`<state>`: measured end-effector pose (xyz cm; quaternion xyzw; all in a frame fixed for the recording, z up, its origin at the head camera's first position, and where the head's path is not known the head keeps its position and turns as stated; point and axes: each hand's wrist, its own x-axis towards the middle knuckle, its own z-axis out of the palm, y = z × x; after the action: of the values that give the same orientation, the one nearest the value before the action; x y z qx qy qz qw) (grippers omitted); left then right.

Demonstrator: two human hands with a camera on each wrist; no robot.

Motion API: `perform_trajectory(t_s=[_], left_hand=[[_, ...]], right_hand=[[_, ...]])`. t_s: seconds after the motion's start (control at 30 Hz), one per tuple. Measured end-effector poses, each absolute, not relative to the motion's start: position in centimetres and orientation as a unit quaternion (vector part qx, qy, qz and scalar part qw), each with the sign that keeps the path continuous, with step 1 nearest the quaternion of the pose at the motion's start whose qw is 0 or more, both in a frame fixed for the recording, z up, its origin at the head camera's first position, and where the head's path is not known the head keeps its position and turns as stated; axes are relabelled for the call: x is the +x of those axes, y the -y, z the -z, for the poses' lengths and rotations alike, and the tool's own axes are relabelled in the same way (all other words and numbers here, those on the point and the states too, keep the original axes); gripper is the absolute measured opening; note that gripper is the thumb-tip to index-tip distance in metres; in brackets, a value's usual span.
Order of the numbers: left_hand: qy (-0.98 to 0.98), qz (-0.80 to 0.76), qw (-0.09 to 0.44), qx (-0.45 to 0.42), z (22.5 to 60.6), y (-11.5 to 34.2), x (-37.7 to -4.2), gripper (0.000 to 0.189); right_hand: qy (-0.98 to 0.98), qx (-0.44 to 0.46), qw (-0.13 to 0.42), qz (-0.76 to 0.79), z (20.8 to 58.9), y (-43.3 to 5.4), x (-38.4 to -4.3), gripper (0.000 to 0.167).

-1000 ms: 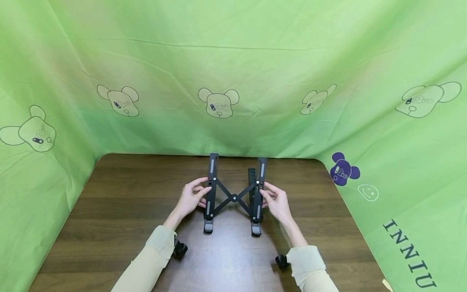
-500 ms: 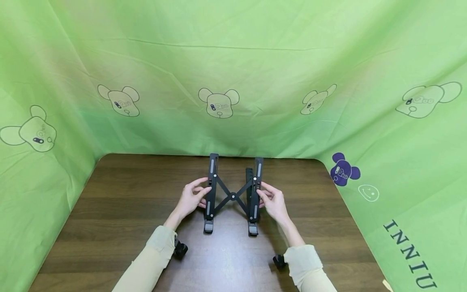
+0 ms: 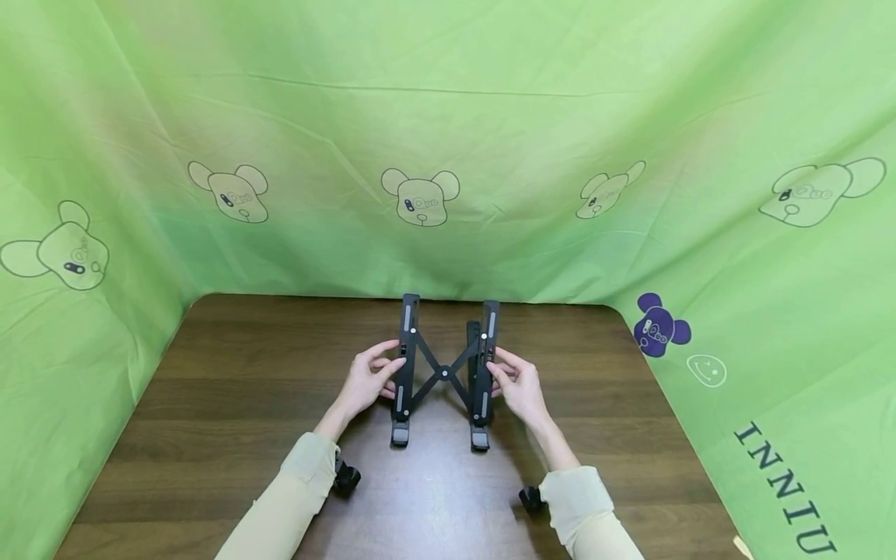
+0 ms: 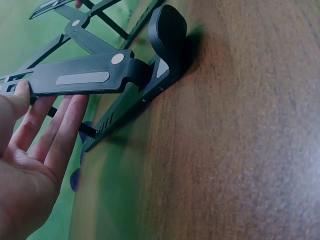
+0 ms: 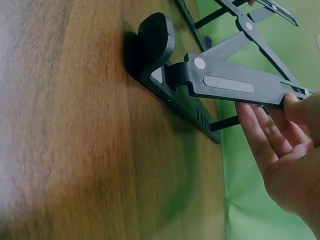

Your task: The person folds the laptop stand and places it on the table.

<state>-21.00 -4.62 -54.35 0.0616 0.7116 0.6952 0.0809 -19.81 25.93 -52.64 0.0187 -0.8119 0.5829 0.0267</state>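
Note:
A black foldable laptop stand [image 3: 444, 373] stands on the wooden table, its two side arms joined by an X-shaped brace with a round pivot. My left hand [image 3: 364, 381] grips the left arm [image 4: 82, 78] of the stand, thumb on top and fingers beneath. On the other side, my right hand [image 3: 521, 387] pinches the right arm [image 5: 230, 84] the same way. Grey pads line both arms, and an upturned lip [image 5: 157, 40] rises at the front of the right base rail. The base rails rest on the table, with slots visible near their back ends.
The wooden table [image 3: 266, 435] runs back to a green printed cloth [image 3: 308, 117] that hangs behind it and along both sides. A small black wrist camera [image 3: 346, 478] sits below the left cuff, another black camera [image 3: 532, 499] below the right cuff.
My right hand has moved left with the right arm of the stand, so the two arms are closer together and the X brace is narrower. The left hand has stayed in place.

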Motion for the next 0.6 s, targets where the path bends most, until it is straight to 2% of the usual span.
perform_trajectory(t_s=[0.6], left_hand=[[-0.712,-0.696,0.077,0.053,54.6,4.5,-20.9,0.05]], right_hand=[[0.81,0.026,0.019,-0.585,52.7,-24.3,-20.1,0.045]])
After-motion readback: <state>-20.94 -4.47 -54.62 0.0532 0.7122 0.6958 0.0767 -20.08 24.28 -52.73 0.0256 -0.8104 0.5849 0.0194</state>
